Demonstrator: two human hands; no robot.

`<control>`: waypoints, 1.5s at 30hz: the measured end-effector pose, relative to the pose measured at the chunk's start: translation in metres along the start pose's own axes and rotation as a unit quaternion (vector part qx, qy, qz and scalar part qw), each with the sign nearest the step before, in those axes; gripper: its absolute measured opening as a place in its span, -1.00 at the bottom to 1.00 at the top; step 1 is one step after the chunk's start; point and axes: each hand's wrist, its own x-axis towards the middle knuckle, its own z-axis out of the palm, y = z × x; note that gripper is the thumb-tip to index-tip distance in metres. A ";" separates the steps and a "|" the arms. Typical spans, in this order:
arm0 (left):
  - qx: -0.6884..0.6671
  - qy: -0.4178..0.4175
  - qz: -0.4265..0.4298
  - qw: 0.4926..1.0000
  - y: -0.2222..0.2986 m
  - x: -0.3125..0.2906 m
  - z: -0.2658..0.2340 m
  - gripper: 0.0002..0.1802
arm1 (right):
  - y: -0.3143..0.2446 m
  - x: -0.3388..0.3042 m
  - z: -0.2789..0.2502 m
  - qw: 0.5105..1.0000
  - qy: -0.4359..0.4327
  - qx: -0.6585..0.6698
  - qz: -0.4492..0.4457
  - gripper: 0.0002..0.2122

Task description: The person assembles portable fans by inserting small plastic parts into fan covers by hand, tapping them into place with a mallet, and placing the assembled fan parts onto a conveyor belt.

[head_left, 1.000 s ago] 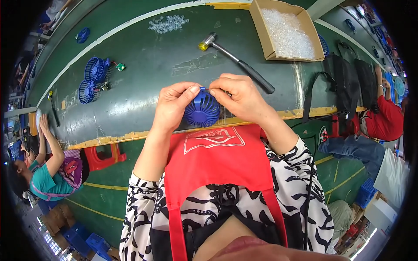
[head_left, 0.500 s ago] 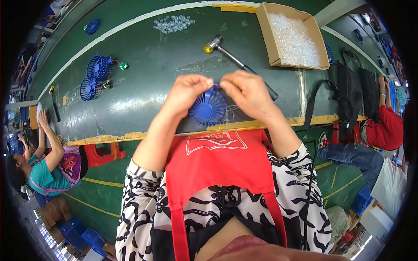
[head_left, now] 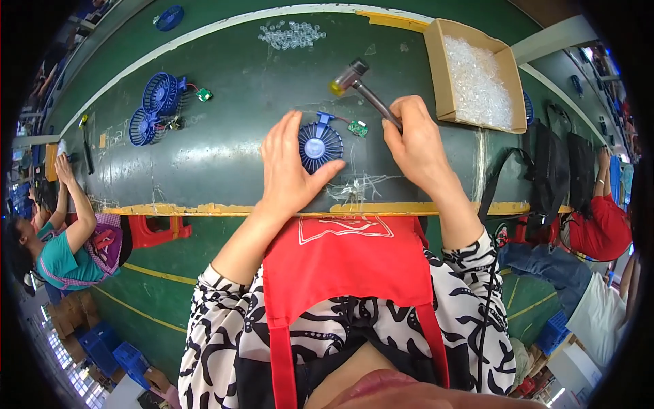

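A round blue fan housing (head_left: 315,147) with slatted sides lies on the green worktop (head_left: 231,136). My left hand (head_left: 286,160) curves around its left and near side, thumb against the near edge and fingers stretched along the left. From the housing's top a thin wire leads to a small green circuit board (head_left: 357,128), which rests on the worktop. My right hand (head_left: 415,140) is wrapped round the dark handle of a mallet (head_left: 352,76). The mallet's head, with a yellow face and a black face, is up and left of that hand.
At the far right stands a cardboard box (head_left: 443,88) of small clear plastic pieces. A patch of similar clear pieces (head_left: 293,35) lies at the back. More blue fan housings (head_left: 160,94) are to the left. Black bags (head_left: 550,157) hang at the right. Co-workers sit on both sides.
Both hands were together at the fan housing. The housing now lies on the worktop with the circuit board showing, and my right hand has moved right and taken hold of the mallet.
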 end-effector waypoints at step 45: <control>-0.127 0.030 0.001 0.992 -0.005 -0.004 -0.004 0.22 | -0.019 0.024 0.063 0.929 -0.120 0.327 0.128 -0.78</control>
